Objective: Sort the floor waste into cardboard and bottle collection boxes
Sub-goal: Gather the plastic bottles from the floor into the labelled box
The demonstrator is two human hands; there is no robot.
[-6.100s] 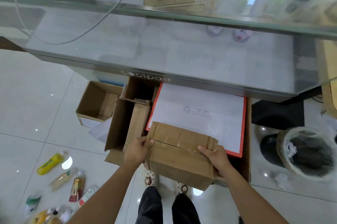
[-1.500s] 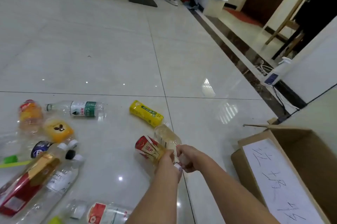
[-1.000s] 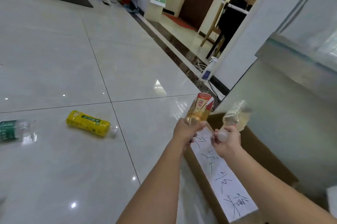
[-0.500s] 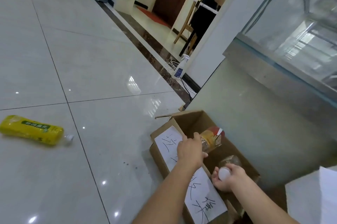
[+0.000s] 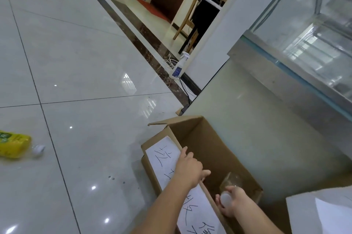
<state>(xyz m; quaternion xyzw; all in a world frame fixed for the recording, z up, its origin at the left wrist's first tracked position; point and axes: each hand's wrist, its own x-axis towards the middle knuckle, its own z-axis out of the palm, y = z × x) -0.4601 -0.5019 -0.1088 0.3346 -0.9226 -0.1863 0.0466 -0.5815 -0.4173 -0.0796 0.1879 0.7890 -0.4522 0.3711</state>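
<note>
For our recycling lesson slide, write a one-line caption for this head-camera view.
Right hand lowers a clear bottle into the labelled cardboard box; the left hand hangs over its rim.

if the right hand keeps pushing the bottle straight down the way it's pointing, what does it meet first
Probably the inside of the cardboard box. The right hand grips the clear bottle by its capped end, base aimed into the box. Nothing else shows along that line, though the box floor is hidden, so depth is unclear.
</note>
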